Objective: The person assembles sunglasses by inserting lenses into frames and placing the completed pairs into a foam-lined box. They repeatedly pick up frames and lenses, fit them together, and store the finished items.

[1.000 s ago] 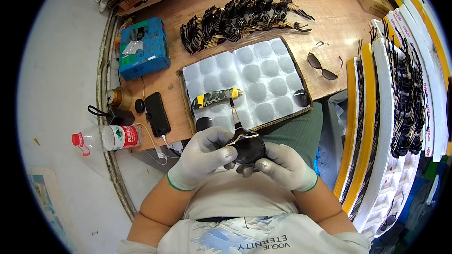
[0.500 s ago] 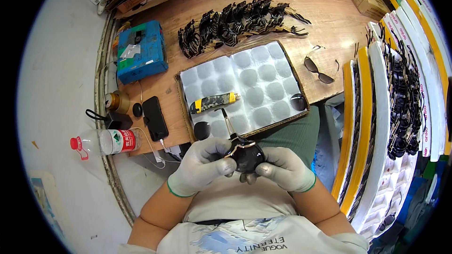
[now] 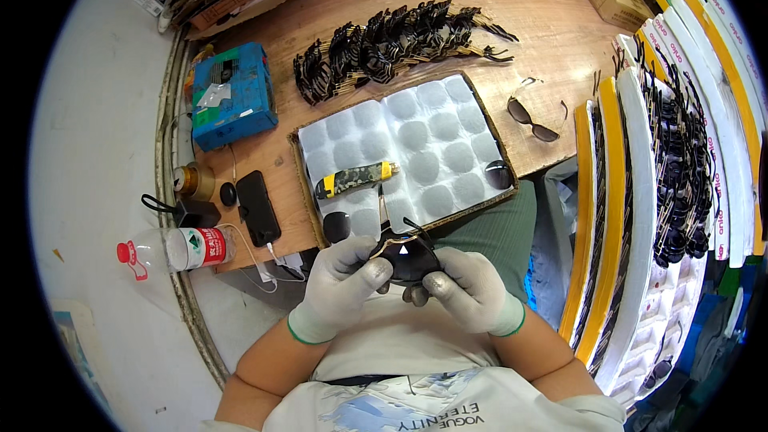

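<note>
My left hand (image 3: 342,286) and my right hand (image 3: 474,294), in white gloves with grey fingertips, are both closed on a pair of black sunglasses (image 3: 410,259). I hold them close to my body, just past the near edge of a shallow cardboard box (image 3: 432,222). One dark lens faces up between my thumbs; the rest is partly hidden by my fingers. White padding with round grey spots fills the box. On it lie a camouflage and yellow utility knife (image 3: 356,179), a dark lens (image 3: 337,226) near the left corner and another dark lens (image 3: 498,174) at the right.
Behind the box lies a long row of black and gold glasses frames (image 3: 384,44). Loose sunglasses (image 3: 534,118) rest to its right. At left are a blue box (image 3: 234,96), a phone (image 3: 258,208), tape rolls (image 3: 196,180) and a plastic bottle (image 3: 180,248). Stacked foam trays (image 3: 632,216) rise at right.
The sunglasses have turned in my hands, so the lens now looks flatter and a dark temple arm points up to the right. Both hands still grip them. The whole view has shifted slightly.
</note>
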`<action>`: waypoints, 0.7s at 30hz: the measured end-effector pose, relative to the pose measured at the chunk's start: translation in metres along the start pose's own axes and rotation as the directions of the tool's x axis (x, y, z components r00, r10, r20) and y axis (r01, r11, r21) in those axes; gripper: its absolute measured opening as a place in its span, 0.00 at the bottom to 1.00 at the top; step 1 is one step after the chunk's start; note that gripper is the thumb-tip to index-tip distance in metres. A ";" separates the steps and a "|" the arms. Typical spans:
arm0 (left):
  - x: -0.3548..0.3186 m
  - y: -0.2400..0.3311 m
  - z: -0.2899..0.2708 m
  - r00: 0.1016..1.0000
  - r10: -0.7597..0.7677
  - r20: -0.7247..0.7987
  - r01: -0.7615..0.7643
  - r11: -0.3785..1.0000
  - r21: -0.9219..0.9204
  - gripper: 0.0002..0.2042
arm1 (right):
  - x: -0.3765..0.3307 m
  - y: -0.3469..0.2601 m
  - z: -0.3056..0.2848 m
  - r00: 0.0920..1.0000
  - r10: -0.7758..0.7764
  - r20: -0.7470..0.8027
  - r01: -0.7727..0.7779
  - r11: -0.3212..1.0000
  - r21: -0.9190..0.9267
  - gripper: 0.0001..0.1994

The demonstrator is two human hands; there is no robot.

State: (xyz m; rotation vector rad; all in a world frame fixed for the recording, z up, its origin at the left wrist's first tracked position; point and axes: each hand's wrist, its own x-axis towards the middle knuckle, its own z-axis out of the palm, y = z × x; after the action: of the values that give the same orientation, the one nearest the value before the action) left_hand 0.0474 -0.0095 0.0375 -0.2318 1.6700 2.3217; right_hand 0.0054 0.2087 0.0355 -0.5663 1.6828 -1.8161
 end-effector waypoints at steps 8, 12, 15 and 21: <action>-0.014 0.009 0.005 0.997 0.036 0.065 -0.045 0.989 0.143 0.19 | -0.002 0.000 -0.006 0.985 0.094 0.142 -0.142 0.917 0.374 0.16; -0.015 0.013 0.007 0.998 -0.015 0.060 0.015 1.000 -0.004 0.19 | -0.004 0.006 -0.006 0.968 0.123 0.220 -0.215 0.860 0.462 0.19; -0.015 0.018 0.004 0.993 -0.057 0.099 0.059 0.998 -0.020 0.17 | -0.003 0.008 -0.006 0.965 0.108 0.238 -0.216 0.845 0.490 0.19; -0.015 0.018 0.003 0.995 -0.060 0.075 0.062 0.998 -0.018 0.15 | -0.002 0.006 -0.004 0.966 0.132 0.221 -0.224 0.852 0.474 0.19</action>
State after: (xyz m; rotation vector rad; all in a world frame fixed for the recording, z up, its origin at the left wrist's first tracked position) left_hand 0.0558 -0.0144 0.0591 -0.1955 1.5825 2.2754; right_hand 0.0050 0.2134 0.0289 -0.3230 1.0451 -1.8949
